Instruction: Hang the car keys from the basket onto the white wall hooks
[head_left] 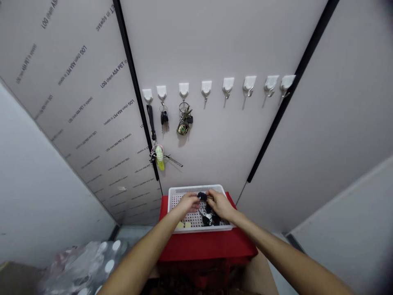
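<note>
A white perforated basket (198, 230) sits in front of me with keys in it. Just above its base, between my two hands, is a key with a black head (202, 196). My left hand (189, 202) grips its left side with curled fingers. From the right, my right hand (218, 202) closes its fingers on the same bunch, partly hiding it. Other black-headed keys (211, 220) lie in the basket's near right part, below my right hand. Small pale yellow pieces (184, 225) rest in the near left corner.
A red-covered stand (205, 246) carries the basket. On the wall is a row of white hooks (206, 87). Keys with a strap and green charm (159, 153), black keys (164, 118) and a bronze-coloured key bunch (184, 123) hang at left. Plastic-wrapped bottles (104, 262) stand lower left.
</note>
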Motion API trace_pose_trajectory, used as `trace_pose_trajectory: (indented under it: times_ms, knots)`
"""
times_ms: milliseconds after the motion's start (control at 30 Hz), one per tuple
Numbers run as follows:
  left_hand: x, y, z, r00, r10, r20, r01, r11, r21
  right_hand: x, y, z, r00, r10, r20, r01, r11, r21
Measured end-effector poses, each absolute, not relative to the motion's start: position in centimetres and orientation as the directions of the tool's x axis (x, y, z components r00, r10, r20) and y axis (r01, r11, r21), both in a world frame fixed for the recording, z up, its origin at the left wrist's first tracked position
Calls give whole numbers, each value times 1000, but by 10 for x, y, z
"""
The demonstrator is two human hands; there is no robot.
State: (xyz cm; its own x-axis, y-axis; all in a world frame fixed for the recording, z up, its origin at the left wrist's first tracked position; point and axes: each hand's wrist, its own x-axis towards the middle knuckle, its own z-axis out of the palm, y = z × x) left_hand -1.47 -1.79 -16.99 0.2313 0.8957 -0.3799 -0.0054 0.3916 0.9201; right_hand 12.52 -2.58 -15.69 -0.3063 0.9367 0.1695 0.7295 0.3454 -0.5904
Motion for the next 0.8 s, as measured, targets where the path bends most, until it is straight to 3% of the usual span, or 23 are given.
trace_pose_trajectory:
  times_ms: [100,233,367,500,700,800]
  knots:
    - [-14,-17,-164,326,873,-364,-228,446,865,122,-29,-153,-293,920,261,652,392,-649]
    - [-10,-16,-150,194,962,-191,-383,253,889,119,-33,-142,-302,891,339,589,454,-669]
    - [-8,-17,-132,72,997,2,-268,18,963,117,-40,-125,-331,886,326,444,451,-774]
    - [-8,-18,-126,37,985,167,-168,-159,973,115,-36,-116,-274,933,234,287,312,-906]
    - [-7,-21,-124,35,955,295,51,-296,954,122,-15,-107,44,958,285,343,253,-905]
    - [-6,-24,-115,65,952,299,97,-304,948,122,-15,-97,-107,962,252,344,274,-898]
